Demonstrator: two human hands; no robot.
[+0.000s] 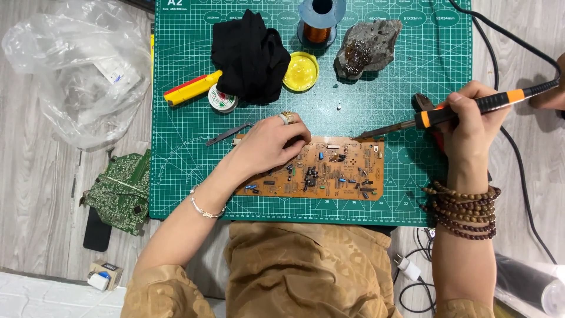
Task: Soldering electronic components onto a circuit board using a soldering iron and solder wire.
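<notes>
Head camera looks down on a green cutting mat (176, 176): black cloth (250, 56), yellow lid (301, 71) and dark rock (365, 47) sit at twelve o'clock. Brown circuit board (329, 171) lies centre. Left hand (268, 144) presses flat on its nine o'clock end, fingers loose, gripping nothing. Right hand (471, 118) at three o'clock closes around the soldering iron (465, 109), tip touching the board's top edge.

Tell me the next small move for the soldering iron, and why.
Probably ease the soldering iron tip a little down onto the circuit board. The right hand holds it with the tip at the board's upper right edge, and the left hand presses the board flat on the green cutting mat.
</notes>
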